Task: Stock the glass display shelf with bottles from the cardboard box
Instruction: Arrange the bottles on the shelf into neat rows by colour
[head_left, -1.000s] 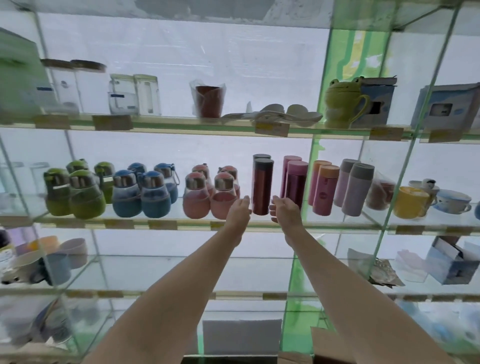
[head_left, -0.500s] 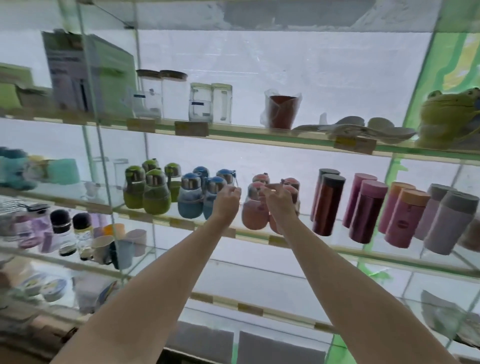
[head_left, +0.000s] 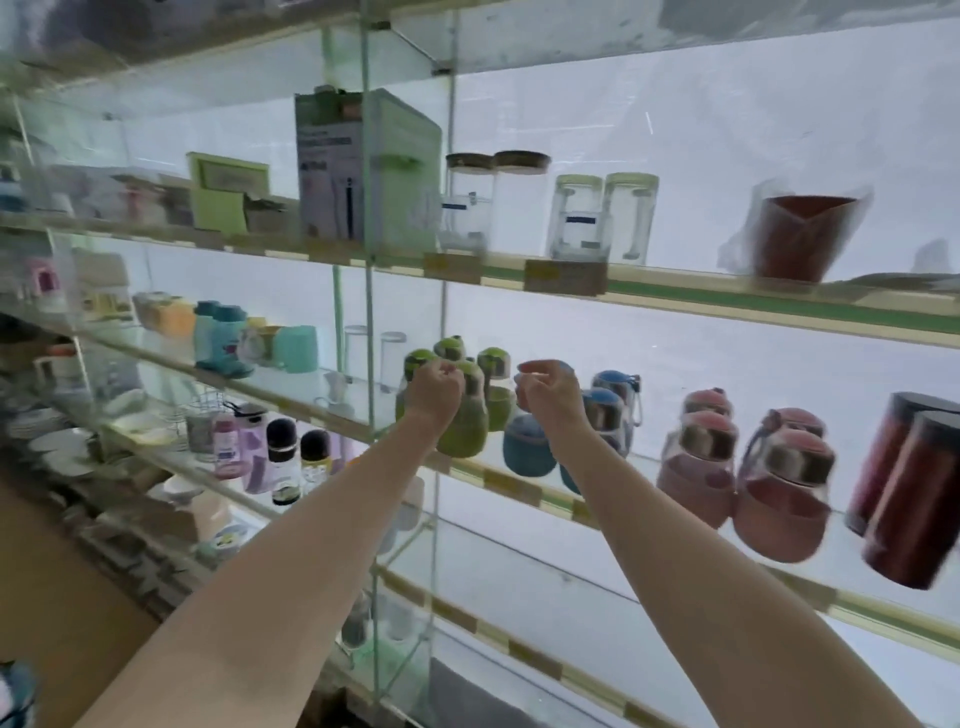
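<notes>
Squat green bottles (head_left: 464, 421), blue bottles (head_left: 525, 447) and pink bottles (head_left: 779, 493) with metal collars stand in paired rows on the middle glass shelf (head_left: 519, 486), motion-blurred. Dark red flasks (head_left: 909, 499) at far right. Bare glass strip shows along the shelf's front edge; a vertical glass divider (head_left: 370, 312) stands just left of the green group. Left hand (head_left: 434, 387) in front of the green bottle tops, right hand (head_left: 548, 389) in front of the blue ones; fingers of both curled, contact with any bottle cannot be told.

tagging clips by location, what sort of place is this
Most likely a housewares shop: glass display shelves with price-tag strips, and rows of matching bottles in green, blue and pink.
</notes>
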